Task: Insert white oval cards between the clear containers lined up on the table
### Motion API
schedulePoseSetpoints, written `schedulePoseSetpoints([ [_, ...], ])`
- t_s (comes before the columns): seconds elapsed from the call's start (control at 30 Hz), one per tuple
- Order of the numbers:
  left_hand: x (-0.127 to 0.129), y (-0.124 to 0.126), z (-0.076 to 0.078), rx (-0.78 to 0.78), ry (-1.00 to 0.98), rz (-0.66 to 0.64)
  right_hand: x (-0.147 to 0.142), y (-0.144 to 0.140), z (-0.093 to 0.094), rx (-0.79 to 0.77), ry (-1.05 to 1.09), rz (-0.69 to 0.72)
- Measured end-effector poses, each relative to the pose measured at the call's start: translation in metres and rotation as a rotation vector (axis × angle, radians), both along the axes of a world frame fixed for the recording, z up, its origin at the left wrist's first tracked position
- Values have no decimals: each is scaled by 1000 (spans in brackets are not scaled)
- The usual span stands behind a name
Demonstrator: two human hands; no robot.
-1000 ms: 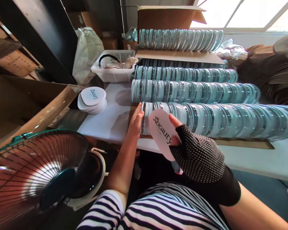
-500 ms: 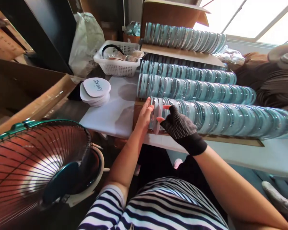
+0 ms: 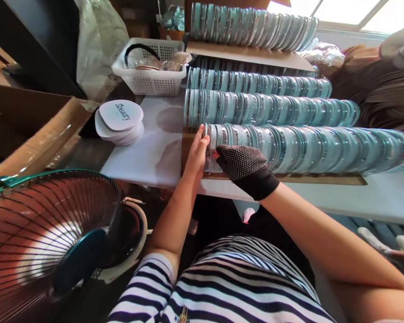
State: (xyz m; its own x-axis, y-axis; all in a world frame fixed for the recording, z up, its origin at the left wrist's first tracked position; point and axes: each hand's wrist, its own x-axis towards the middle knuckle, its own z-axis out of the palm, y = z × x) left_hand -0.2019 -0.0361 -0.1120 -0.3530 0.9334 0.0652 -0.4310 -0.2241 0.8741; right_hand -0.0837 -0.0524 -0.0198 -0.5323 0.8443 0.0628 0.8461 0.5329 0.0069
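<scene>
The left hand, bare, is standing open with its fingers nearly straight, its palm side resting against the left end of the nearest row of clear round pieces. The right hand, in a dotted black glove, is curling its fingers at that row's front, just beside the left hand; whether it is gripping a piece, I cannot tell. The row is lying on cardboard along the white table, its long axis running left to right, the pieces standing on edge. The right fingertips are mostly hiding, and the fan is running off the left edge.
</scene>
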Motion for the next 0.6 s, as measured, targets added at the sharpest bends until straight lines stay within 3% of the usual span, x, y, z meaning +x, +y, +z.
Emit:
schedulePoseSetpoints([
  [0.07, 0, -2, 2, -15, 13, -12, 4, -1, 4, -7, -35, 74],
  [0.2, 1, -7, 6, -55, 51, -38, 12, 6, 1, 195, 59, 172],
  [0.4, 0, -2, 1, -73, 146, -20, 12, 17, -47, 224, 285, 249],
  [0.47, -4, 3, -3, -43, 187, -12, 14, 12, -54, 218, 333, 310],
  [0.6, -10, -3, -10, 68, 383, 78, 55, 10, -31, 230, 386, 505],
])
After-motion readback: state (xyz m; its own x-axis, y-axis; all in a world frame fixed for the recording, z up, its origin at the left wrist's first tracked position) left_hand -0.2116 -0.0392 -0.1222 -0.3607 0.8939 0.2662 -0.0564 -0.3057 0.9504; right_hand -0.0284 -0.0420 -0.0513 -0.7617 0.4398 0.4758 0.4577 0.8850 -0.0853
